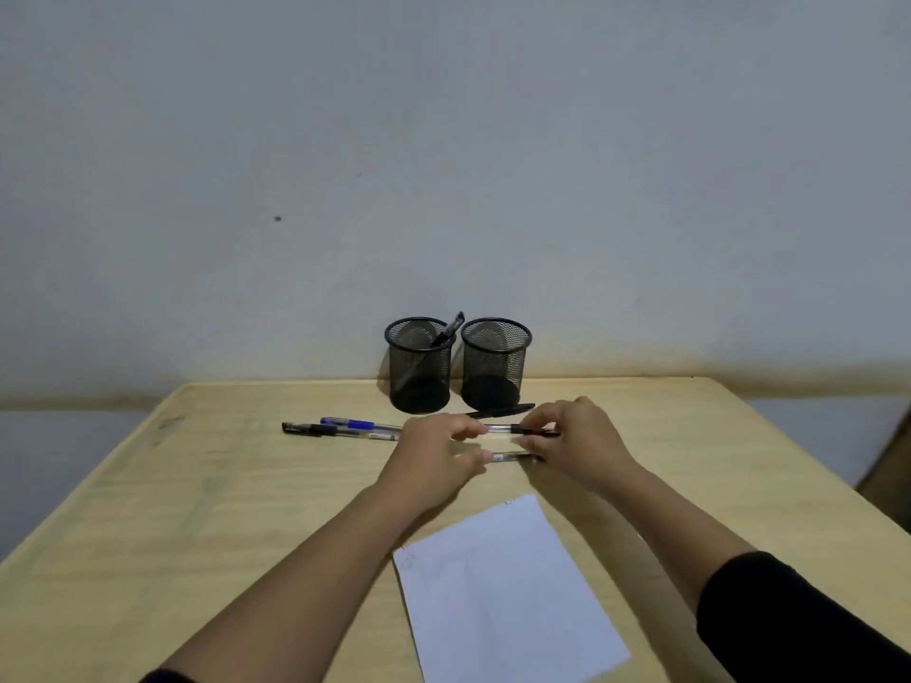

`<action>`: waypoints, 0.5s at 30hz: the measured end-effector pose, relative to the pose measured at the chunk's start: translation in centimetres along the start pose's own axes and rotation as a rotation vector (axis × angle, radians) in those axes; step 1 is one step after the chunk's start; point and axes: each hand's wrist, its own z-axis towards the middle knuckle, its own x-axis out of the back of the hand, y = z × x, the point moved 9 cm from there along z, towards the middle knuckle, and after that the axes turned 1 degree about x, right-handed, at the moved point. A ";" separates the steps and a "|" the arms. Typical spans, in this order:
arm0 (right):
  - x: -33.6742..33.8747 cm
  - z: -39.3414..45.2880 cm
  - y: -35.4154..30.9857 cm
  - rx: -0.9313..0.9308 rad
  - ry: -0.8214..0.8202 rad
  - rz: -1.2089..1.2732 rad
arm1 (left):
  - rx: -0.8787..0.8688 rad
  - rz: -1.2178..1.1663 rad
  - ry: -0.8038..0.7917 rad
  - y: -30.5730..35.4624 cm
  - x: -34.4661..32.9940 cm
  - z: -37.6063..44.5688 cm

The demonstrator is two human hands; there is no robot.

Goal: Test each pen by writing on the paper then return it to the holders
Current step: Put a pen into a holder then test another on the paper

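Note:
Two black mesh holders stand at the table's back: the left holder (pixel 419 367) has one black pen (pixel 449 330) leaning in it, and the right holder (pixel 494 362) looks empty. My left hand (pixel 436 448) and my right hand (pixel 579 438) meet in front of them. Each pinches an end of a clear pen with a black grip (pixel 503 428). A second clear pen (pixel 510 457) lies just below, between my left thumb and my right hand. The white paper (pixel 508 594) lies near me, between my forearms.
A blue pen (pixel 360 424) and a black-capped clear pen (pixel 335 431) lie side by side left of my hands. Another black pen (pixel 503 412) rests by the right holder's base. The wooden table (pixel 197 510) meets a grey wall behind the holders.

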 end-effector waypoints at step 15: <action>2.1 -1.1 1.0 -0.031 0.024 0.282 | 0.053 -0.113 0.118 -0.3 0.3 -0.3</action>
